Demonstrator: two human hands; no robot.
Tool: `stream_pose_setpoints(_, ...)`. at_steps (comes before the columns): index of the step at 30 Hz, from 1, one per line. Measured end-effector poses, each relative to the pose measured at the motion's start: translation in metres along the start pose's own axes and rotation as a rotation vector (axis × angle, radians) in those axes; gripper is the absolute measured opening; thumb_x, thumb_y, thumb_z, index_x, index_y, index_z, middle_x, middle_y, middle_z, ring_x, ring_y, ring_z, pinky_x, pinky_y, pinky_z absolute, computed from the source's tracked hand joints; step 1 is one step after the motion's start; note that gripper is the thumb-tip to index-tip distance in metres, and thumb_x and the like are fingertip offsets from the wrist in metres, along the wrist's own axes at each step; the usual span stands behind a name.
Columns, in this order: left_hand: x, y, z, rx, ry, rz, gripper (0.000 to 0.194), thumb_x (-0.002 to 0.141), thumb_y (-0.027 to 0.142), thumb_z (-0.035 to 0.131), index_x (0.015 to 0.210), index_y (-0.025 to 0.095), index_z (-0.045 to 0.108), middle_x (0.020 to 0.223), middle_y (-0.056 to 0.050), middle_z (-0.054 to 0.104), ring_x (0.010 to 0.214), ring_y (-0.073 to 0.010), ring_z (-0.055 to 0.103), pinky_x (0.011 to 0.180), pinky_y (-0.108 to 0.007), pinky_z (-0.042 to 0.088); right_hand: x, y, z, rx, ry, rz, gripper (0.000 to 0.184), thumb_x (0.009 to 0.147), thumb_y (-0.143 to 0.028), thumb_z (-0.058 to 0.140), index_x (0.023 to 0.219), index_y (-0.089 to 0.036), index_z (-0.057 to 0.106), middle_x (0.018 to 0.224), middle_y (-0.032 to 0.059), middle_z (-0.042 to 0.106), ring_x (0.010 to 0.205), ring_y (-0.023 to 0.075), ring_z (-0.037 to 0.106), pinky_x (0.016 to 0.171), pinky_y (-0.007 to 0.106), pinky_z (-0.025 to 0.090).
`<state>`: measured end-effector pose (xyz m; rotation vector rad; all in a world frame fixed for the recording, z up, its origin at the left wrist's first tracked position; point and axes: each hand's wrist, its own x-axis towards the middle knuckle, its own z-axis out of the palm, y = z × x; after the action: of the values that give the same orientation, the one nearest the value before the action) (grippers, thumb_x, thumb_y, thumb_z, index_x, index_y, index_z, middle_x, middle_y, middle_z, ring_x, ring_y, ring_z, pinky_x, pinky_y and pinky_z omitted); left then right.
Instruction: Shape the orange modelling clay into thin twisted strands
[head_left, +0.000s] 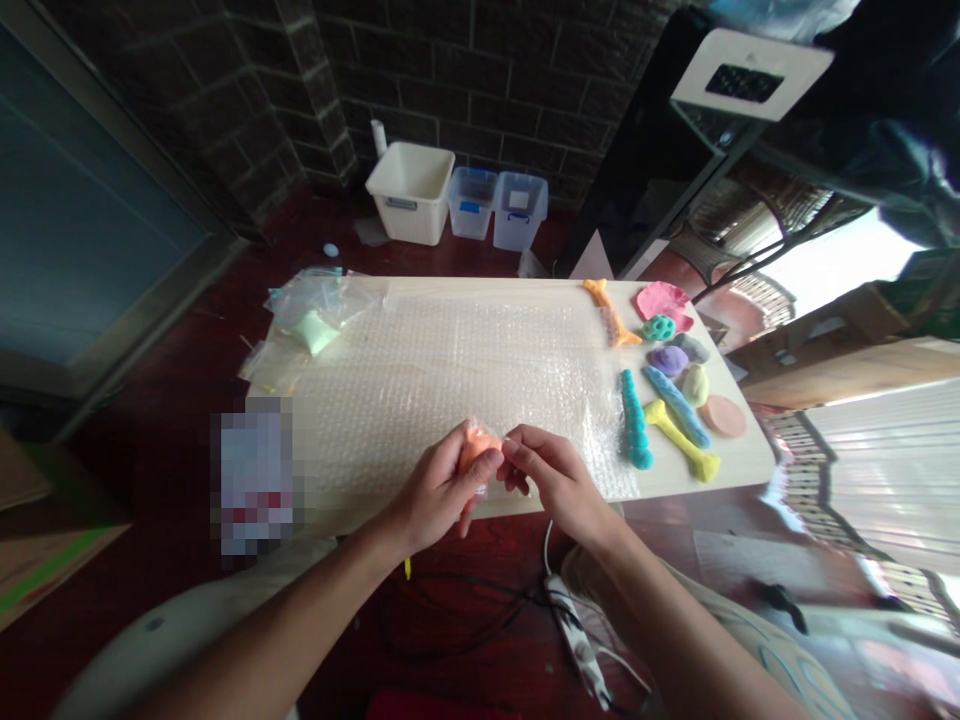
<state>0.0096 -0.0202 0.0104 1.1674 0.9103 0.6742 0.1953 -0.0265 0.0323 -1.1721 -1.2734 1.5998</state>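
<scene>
My left hand [442, 480] is closed around a lump of orange modelling clay [478, 447] in a clear plastic bag, above the front edge of the table. With fingertips pinched together, my right hand [549, 468] meets the right end of the bag; the exact grip there is partly hidden. Beneath both hands lies a sheet of bubble wrap [465, 360]. To the right are shaped clay pieces, among them a teal twisted one [635, 420], a yellow bone shape [684, 440] and a blue roll [677, 405].
A bag of pale green clay [315, 332] lies among clear plastic bags at the table's left. More clay pieces, including an orange bone shape [609, 312] and a pink piece [663, 302], sit back right. Bins [412, 195] stand beyond the table; a power strip [576, 640] is below.
</scene>
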Motion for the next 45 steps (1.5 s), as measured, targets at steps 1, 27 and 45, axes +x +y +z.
stream_pose_setpoints(1, 0.000, 0.000, -0.001, 0.006, -0.010, 0.002, 0.033, 0.099, 0.055, 0.057, 0.101, 0.021, 0.052, 0.063, 0.007, 0.052, 0.040, -0.0071, 0.048, 0.035, -0.016, 0.036, 0.000, 0.000, 0.000, -0.023, 0.002, -0.016, 0.036, 0.103, -0.045, 0.056, 0.079, -0.019, 0.063, 0.069, 0.0007, 0.059, 0.063, 0.0142, 0.052, 0.059, 0.028, 0.039)
stream_pose_setpoints(27, -0.002, 0.006, -0.002, -0.073, -0.062, -0.041, 0.044, 0.090, 0.044, 0.074, 0.120, 0.024, 0.049, 0.076, 0.007, 0.057, 0.038, -0.0043, 0.045, 0.031, -0.015, 0.035, -0.004, -0.001, -0.002, -0.083, 0.105, -0.072, 0.033, 0.101, -0.044, 0.061, 0.081, -0.018, 0.060, 0.065, -0.0035, 0.053, 0.059, 0.0101, 0.047, 0.055, 0.024, 0.037)
stream_pose_setpoints(45, 0.016, 0.010, -0.016, 0.112, 0.374, 0.228, 0.033, 0.098, 0.043, 0.064, 0.117, 0.016, 0.067, 0.085, -0.002, 0.067, 0.067, -0.0122, 0.062, 0.066, -0.025, 0.051, 0.006, 0.016, -0.006, 0.265, 0.318, -0.005, 0.030, 0.094, -0.034, 0.067, 0.071, -0.017, 0.061, 0.053, -0.0041, 0.054, 0.046, 0.0069, 0.042, 0.047, 0.021, 0.031)
